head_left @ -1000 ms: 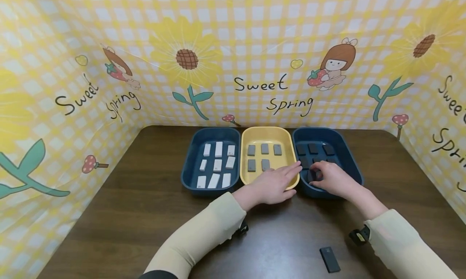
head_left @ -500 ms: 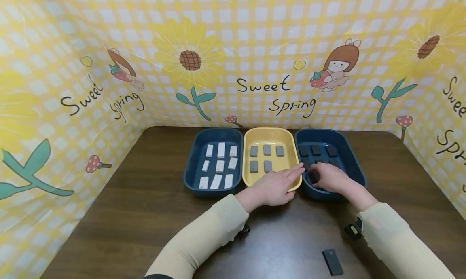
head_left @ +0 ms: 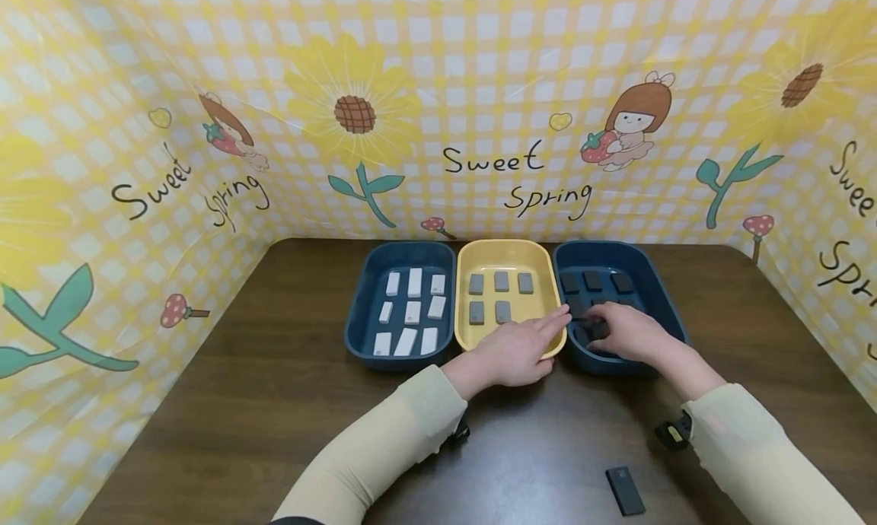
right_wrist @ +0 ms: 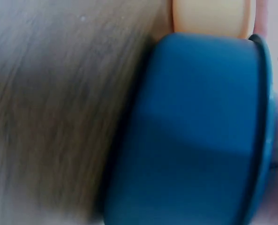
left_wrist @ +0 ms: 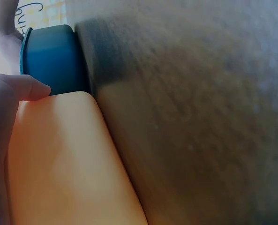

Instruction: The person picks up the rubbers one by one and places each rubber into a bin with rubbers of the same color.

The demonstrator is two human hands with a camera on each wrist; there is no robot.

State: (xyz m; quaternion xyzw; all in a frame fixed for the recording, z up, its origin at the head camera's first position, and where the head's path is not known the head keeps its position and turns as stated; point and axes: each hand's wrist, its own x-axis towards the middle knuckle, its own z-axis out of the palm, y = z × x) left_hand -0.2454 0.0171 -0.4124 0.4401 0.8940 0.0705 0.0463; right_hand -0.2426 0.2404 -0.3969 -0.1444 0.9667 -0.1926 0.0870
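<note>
My left hand (head_left: 515,353) rests on the yellow tray's (head_left: 510,245) near right corner. Its fingers lie fairly straight across to the side rim; the thumb (left_wrist: 35,88) touches the near edge in the left wrist view. My right hand (head_left: 630,333) reaches into the right blue tray (head_left: 661,300), with thumb and forefinger around a small black block (head_left: 598,329). The hand partly hides that block and others below it. Several black blocks (head_left: 593,281) lie in rows in this tray. A larger black block (head_left: 625,491) lies on the table near the right forearm.
Several grey blocks (head_left: 502,281) lie in the yellow tray. The left blue tray (head_left: 356,335) has several white blocks (head_left: 412,313) in rows. The three trays stand side by side on the brown table (head_left: 274,403), before a yellow checked cloth (head_left: 411,68).
My right hand shifts slightly within the right tray, and the small black block at its fingertips has changed its tilt. My left hand keeps its place on the yellow tray.
</note>
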